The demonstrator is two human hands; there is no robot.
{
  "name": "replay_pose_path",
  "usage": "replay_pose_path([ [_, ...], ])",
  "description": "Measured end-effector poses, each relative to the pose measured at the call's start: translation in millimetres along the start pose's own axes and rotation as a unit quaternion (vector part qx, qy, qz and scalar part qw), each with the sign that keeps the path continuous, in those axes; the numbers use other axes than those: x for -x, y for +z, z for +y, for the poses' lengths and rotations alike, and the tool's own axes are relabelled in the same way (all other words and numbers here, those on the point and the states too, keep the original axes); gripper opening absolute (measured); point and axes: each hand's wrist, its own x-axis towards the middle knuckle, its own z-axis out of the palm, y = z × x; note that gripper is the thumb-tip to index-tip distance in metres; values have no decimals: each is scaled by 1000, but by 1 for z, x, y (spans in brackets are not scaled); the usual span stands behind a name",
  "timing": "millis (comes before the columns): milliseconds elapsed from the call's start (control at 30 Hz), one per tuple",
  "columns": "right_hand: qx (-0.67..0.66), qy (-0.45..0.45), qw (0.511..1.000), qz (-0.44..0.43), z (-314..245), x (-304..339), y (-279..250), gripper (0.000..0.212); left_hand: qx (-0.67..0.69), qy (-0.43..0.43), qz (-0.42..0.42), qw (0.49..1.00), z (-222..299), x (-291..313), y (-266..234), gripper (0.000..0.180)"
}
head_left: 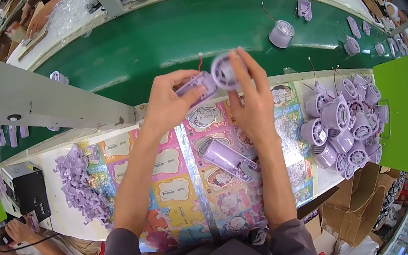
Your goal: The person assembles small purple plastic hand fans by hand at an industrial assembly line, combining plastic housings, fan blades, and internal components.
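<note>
The left hand [170,100] is closed on a lilac shell [201,86] with a red wire [200,63]; the right hand [255,98] has its fingers curled round a lilac drum [224,72] just beside it. Both parts are above the counter [61,219]. An open casing [226,157] lies between the forearms, a heap of drums [345,119] to the right

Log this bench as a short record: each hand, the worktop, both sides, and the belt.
Left hand: the left hand grips a lilac casing
Right hand: the right hand holds a round lilac part, blurred, close to the casing; whether joined is unclear
Worktop: colourful patterned sheet, with a long lilac shell lying on it
Left side: heap of small lilac pieces
Right side: pile of round lilac housings
Belt: green belt beyond the hands, carrying scattered lilac parts
</note>
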Motion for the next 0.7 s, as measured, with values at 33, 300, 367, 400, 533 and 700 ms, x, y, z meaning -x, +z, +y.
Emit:
replay_pose_path([
  [33,-23,26,999,26,1,-1,1,76,13,3,55,998,-5,-5,3,32],
  [300,-26,56,998,0,9,4,2,44,110,-32,269,956,-45,-24,-24,41],
  [367,-12,33,999,4,17,7,3,38,47,-13,270,962,-46,-27,-24,44],
  [400,1,10,1000,5,20,8,3,32,-16,4,273,962,-51,-29,-25,47],
  [533,-21,24,999,23,17,6,4,23,-95,22,298,950,-73,-36,-29,50],
  [700,-180,79,977,-85,14,7,-4,26,-67,22,299,952,-58,-36,-27,50],
])
